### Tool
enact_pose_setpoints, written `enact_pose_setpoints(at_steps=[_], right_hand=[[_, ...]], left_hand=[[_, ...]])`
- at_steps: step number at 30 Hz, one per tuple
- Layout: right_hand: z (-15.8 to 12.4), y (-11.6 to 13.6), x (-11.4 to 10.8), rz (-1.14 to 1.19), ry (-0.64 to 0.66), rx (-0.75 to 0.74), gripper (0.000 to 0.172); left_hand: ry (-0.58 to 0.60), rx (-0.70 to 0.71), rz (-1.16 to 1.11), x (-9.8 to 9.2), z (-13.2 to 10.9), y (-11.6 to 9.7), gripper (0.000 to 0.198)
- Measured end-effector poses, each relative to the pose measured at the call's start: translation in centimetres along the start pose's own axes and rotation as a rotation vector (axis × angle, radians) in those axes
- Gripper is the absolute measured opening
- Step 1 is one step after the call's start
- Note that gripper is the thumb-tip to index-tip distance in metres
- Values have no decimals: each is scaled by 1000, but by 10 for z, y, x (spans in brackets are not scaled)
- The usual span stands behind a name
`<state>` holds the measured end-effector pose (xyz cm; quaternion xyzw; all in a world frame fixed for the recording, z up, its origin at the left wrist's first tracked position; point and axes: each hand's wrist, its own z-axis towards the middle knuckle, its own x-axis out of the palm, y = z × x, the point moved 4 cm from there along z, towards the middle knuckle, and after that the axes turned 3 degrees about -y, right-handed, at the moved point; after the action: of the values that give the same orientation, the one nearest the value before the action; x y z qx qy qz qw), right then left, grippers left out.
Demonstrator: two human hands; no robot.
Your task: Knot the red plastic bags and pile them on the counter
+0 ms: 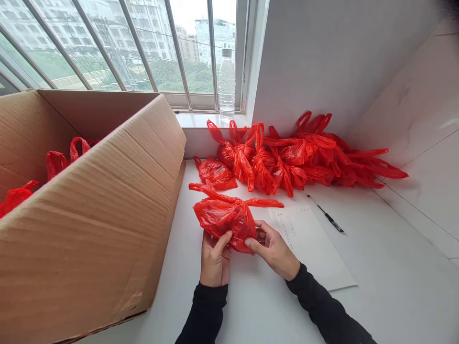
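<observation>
Thin, crinkly plastic film under my fingertips [224,239] now: the red bag [222,215] is shiny, half see-through and creased all over. Same glossy, wrinkled plastic on the heaped bags [308,155]! Beside me the box [89,229] is matt brown cardboard, faintly ribbed. My sleeves [206,310] are dull black cloth, the tabletop [394,286] smooth with a soft sheen, the paper [322,258] flat and matt, the pen [333,222] slick plastic. And there's metal, the window bars [178,52] gleaming, the bottle [226,86] clear ridged plastic, the wall tiles [423,191] smooth and lightly polished.
</observation>
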<state>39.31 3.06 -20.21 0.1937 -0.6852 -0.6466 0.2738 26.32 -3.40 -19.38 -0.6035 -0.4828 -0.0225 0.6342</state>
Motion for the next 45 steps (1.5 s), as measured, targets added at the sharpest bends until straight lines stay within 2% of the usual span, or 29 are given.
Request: enact_pose_setpoints(at_steps=[2, 6, 12, 17, 20, 25, 37, 39, 42, 45], right_hand=[[0, 2, -1, -34, -11, -35, 32], [0, 6, -3, -118, -47, -82, 31], [-2, 12, 0, -70, -39, -86, 35], [-2, 14, 0, -105, -81, -119, 19], [-3, 15, 2, -110, -74, -119, 20], [-5, 20, 7, 12, -28, -132, 24], [-4, 15, -1, 11, -107, -154, 16], [-5, 17, 1, 21, -92, -143, 20], [-7, 21, 6, 50, -53, -128, 37], [-6, 24, 6, 30, -82, -140, 35]], left_hand=[[-12, 5, -4, 0, -1, 0, 53], [-41, -7, 3, -1, -2, 1, 44], [-30, -16, 38, -2, -3, 2, 56], [10, -24, 53, 3, -5, 2, 54], [10, -27, 63, 4, -4, 2, 47], [0, -23, 97, 0, -2, -1, 46], [-11, -42, 73, -1, -3, 4, 48], [-14, -65, 76, 0, -4, 4, 44], [2, -71, 126, 1, -6, 4, 38], [54, -28, 193, 4, -8, 4, 39]])
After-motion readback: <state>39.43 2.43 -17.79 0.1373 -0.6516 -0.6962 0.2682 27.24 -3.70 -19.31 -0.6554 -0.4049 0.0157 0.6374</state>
